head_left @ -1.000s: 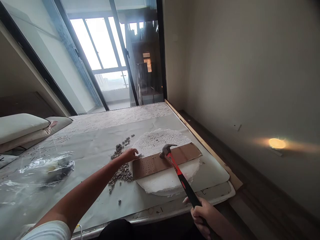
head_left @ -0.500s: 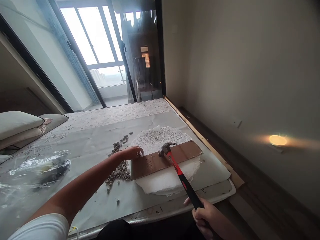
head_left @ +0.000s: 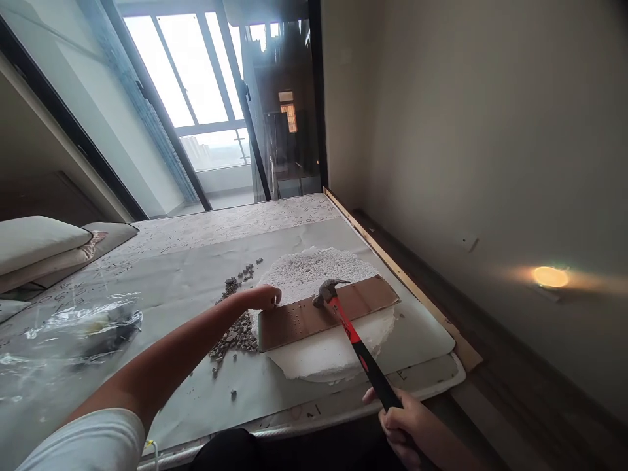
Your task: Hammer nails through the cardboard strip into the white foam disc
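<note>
My right hand (head_left: pixel 409 428) is closed round the black end of a red-and-black claw hammer (head_left: pixel 356 347). The hammer's steel head rests on a brown cardboard strip (head_left: pixel 326 311) dotted with small holes or nails. The strip lies across a round white foam slab (head_left: pixel 321 320). My left hand (head_left: pixel 262 297) reaches to the strip's left end with fingers pinched together at its far edge. What they pinch is too small to make out. A scatter of small dark nails (head_left: pixel 235 327) lies just left of the slab.
All this lies on a bed-like surface covered with a grey sheet (head_left: pixel 161 281). Crumpled clear plastic (head_left: pixel 78 327) and stacked pillows (head_left: pixel 39 245) are at the left. A wooden edge strip (head_left: pixel 392 268) and dark floor run along the right, beside a wall with a lit lamp (head_left: pixel 549 276).
My left hand has shifted slightly right along the strip's far edge. The hammer head stays on the cardboard. The view has tilted a little.
</note>
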`<state>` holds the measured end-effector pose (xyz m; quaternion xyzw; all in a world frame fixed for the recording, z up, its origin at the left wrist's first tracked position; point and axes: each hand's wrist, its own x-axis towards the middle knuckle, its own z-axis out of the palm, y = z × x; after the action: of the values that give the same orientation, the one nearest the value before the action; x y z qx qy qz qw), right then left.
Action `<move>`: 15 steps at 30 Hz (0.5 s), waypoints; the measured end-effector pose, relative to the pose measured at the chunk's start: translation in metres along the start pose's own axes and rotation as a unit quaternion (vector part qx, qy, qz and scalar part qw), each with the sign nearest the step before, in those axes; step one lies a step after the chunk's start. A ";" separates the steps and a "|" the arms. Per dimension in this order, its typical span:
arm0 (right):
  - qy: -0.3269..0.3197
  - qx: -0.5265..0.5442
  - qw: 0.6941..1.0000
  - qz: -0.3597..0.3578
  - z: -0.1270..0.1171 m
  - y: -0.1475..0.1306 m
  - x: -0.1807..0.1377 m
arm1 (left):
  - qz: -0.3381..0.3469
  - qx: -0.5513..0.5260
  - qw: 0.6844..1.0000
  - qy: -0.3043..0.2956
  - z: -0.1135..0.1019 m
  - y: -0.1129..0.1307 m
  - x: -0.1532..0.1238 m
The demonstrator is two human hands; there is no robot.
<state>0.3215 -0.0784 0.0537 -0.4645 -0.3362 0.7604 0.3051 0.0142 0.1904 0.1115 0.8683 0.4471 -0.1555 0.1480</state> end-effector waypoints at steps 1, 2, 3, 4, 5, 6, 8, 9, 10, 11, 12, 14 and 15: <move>-0.001 0.000 1.000 0.000 0.000 -0.001 -0.001 | -0.009 -0.005 1.000 0.004 0.000 0.000 -0.001; -0.002 0.000 1.000 0.002 0.000 -0.002 -0.002 | -0.018 -0.009 1.000 0.009 -0.001 -0.001 -0.001; -0.002 0.000 1.000 0.004 0.000 -0.003 -0.003 | -0.027 -0.013 0.999 0.014 0.000 -0.002 -0.001; -0.002 0.000 1.000 0.004 0.001 -0.003 -0.004 | -0.035 -0.018 0.999 0.021 0.000 -0.004 -0.001; -0.002 0.002 1.000 0.004 0.001 -0.004 -0.005 | -0.043 -0.026 0.998 0.029 0.001 -0.006 0.000; -0.002 0.004 1.000 0.002 0.001 -0.004 -0.005 | -0.050 -0.037 0.997 0.040 0.002 -0.009 0.000; -0.002 0.009 1.000 -0.001 0.002 -0.005 -0.005 | -0.067 -0.068 0.994 0.057 0.004 -0.015 0.002; -0.001 0.010 1.000 -0.001 0.002 -0.005 -0.005 | -0.076 -0.091 0.991 0.062 0.006 -0.018 0.003; -0.001 0.009 1.000 0.000 0.003 -0.005 -0.005 | -0.085 -0.117 0.988 0.061 0.007 -0.021 0.004; -0.001 0.008 1.000 0.002 0.003 -0.005 -0.004 | -0.091 -0.145 0.984 0.058 0.008 -0.024 0.005; -0.001 0.007 1.000 0.002 0.003 -0.005 -0.004 | -0.095 -0.168 0.980 0.056 0.009 -0.026 0.006; -0.002 0.005 1.000 0.000 0.002 -0.005 -0.005 | -0.099 -0.185 0.976 0.061 0.009 -0.029 0.007; -0.004 0.003 1.000 -0.002 0.002 -0.004 -0.005 | -0.095 -0.176 0.977 0.068 0.009 -0.030 0.007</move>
<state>0.3224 -0.0800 0.0600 -0.4602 -0.3358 0.7626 0.3063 -0.0079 0.2085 0.0968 0.7909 0.5570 -0.0283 0.2519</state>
